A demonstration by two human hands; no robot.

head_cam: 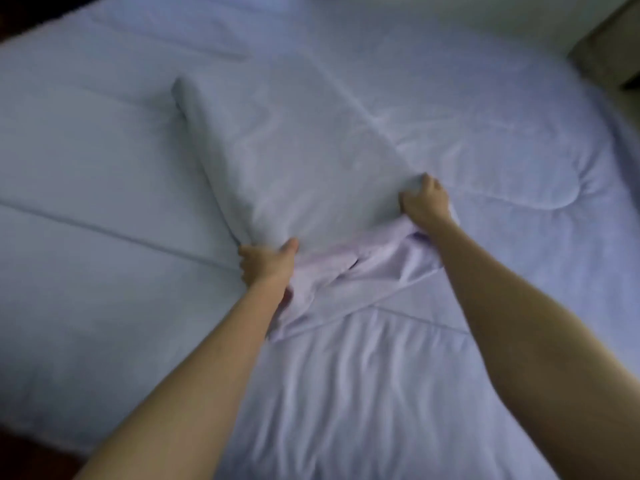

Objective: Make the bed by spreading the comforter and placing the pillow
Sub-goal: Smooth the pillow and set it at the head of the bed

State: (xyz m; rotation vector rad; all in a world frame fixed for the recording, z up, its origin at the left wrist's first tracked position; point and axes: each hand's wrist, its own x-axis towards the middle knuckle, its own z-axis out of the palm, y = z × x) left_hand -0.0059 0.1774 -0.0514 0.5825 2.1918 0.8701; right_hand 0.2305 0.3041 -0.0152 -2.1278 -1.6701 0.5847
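Note:
A pale lilac pillow (294,157) lies at a slant on the matching quilted comforter (485,140), which covers the whole bed. My left hand (268,263) grips the pillow's near left corner, thumb on top. My right hand (424,200) is closed on its near right corner. The loose open end of the pillowcase (367,268) bunches up between my two forearms. The pillow's far corner points towards the upper left.
A dark floor strip (20,452) shows past the bed's left edge at the bottom left. A beige piece of furniture (613,43) stands beyond the bed at the top right. Wrinkled comforter fabric lies near me.

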